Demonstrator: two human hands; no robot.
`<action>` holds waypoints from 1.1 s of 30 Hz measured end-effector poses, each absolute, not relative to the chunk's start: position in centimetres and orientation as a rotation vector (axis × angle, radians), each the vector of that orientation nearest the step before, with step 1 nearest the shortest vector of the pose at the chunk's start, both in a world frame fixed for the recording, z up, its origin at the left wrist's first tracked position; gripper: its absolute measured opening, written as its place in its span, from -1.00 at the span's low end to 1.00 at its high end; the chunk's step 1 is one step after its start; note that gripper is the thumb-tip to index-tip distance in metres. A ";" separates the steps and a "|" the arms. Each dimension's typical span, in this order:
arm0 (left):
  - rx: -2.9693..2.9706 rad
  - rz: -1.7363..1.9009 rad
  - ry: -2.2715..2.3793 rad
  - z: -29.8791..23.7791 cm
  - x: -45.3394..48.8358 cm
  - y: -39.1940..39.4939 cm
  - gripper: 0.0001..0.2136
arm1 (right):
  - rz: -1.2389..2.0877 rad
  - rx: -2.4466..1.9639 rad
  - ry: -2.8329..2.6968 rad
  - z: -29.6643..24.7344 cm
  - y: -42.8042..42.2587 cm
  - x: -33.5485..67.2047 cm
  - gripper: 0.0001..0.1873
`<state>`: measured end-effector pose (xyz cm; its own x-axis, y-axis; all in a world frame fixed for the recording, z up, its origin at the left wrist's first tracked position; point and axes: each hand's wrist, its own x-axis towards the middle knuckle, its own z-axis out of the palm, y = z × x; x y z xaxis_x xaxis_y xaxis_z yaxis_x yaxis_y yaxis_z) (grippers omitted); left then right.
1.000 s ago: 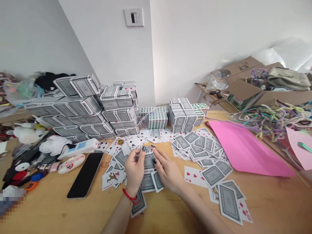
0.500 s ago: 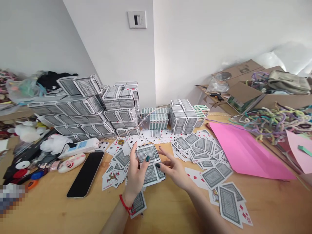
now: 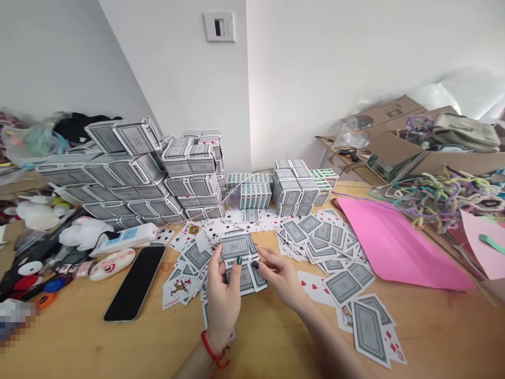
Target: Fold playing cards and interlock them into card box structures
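A block of playing cards [image 3: 241,247] with grey patterned backs is held just above the table, near its middle. My left hand [image 3: 225,295], with a red string bracelet at the wrist, grips its left side, thumb across the top. At the right edge, my right hand [image 3: 282,279] closes on the block with thumb and fingers; its far fingers are partly hidden. A loose card lies partly covered beneath my left wrist. Joker and other cards [image 3: 181,288] are spread to the left, and a face-down pile [image 3: 321,239] spreads to the right.
Stacked card blocks [image 3: 130,173] rise at the back left, and a smaller stack [image 3: 294,184] stands beside green-and-white card boxes [image 3: 255,195]. A phone [image 3: 136,284], a power strip [image 3: 126,237], pink paper [image 3: 398,247] and tangled pipe cleaners [image 3: 450,200] surround the work area.
My right hand has come in from slightly apart to the block's right edge. My left hand keeps its hold, its wrist shifted a little right and down. The view has shifted slightly.
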<state>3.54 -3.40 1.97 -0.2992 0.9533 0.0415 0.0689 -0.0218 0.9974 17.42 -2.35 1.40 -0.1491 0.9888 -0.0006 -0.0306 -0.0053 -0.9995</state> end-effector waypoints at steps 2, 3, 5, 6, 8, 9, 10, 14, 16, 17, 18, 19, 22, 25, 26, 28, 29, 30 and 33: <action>1.087 1.427 1.420 2.4 3.2 -3.0 -0.42 | 1.355 -1.102 -1.306 1.6 -2.4 17.4 -0.56; 1.081 1.428 1.401 2.6 3.1 -2.9 -0.40 | 1.363 -1.095 -1.309 1.8 -2.4 17.4 -0.56; 1.079 1.437 1.401 2.9 2.7 -2.5 -0.40 | 1.364 -1.087 -1.325 2.0 -2.4 17.4 -0.56; 1.080 1.437 1.416 2.9 2.5 -2.3 -0.40 | 1.357 -1.085 -1.334 2.0 -2.5 17.5 -0.57; 1.083 1.430 1.454 2.9 2.1 -2.0 -0.41 | 1.339 -1.086 -1.354 2.0 -2.5 17.5 -0.57; 1.085 1.424 1.471 2.9 1.9 -1.9 -0.41 | 1.329 -1.089 -1.361 1.9 -2.4 17.5 -0.57; 1.086 1.422 1.485 2.8 1.7 -1.8 -0.42 | 1.319 -1.092 -1.364 1.9 -2.4 17.5 -0.57; 1.077 1.431 1.490 2.7 1.4 -1.6 -0.43 | 1.297 -1.117 -1.347 1.7 -2.5 17.4 -0.60; 1.069 1.429 1.493 2.8 1.4 -1.6 -0.44 | 1.296 -1.128 -1.332 1.7 -2.5 17.2 -0.60; 1.068 1.428 1.504 2.8 1.4 -1.7 -0.44 | 1.295 -1.132 -1.324 1.6 -2.5 17.1 -0.60; 1.071 1.427 1.518 2.8 1.5 -1.7 -0.44 | 1.292 -1.135 -1.318 1.6 -2.5 17.1 -0.60; 1.077 1.426 1.530 2.9 1.5 -1.7 -0.43 | 1.289 -1.139 -1.315 1.6 -2.5 17.1 -0.60; 1.096 1.431 1.548 2.9 1.6 -1.7 -0.43 | 1.271 -1.141 -1.308 1.5 -2.4 17.1 -0.61; 1.089 1.437 1.541 2.8 1.6 -1.7 -0.45 | 1.266 -1.138 -1.305 1.4 -2.3 17.2 -0.60; 1.086 1.434 1.540 2.8 1.5 -1.7 -0.46 | 1.266 -1.137 -1.303 1.3 -2.3 17.3 -0.59; 1.084 1.425 1.546 2.7 1.5 -1.7 -0.48 | 1.268 -1.139 -1.306 1.3 -2.3 17.3 -0.58; 1.085 1.421 1.551 2.7 1.5 -1.7 -0.48 | 1.267 -1.144 -1.308 1.3 -2.3 17.3 -0.59; 1.085 1.420 1.557 2.7 1.5 -1.7 -0.49 | 1.264 -1.151 -1.311 1.3 -2.3 17.3 -0.59; 1.085 1.433 1.569 2.7 1.6 -1.7 -0.51 | 1.249 -1.164 -1.310 1.3 -2.4 17.1 -0.59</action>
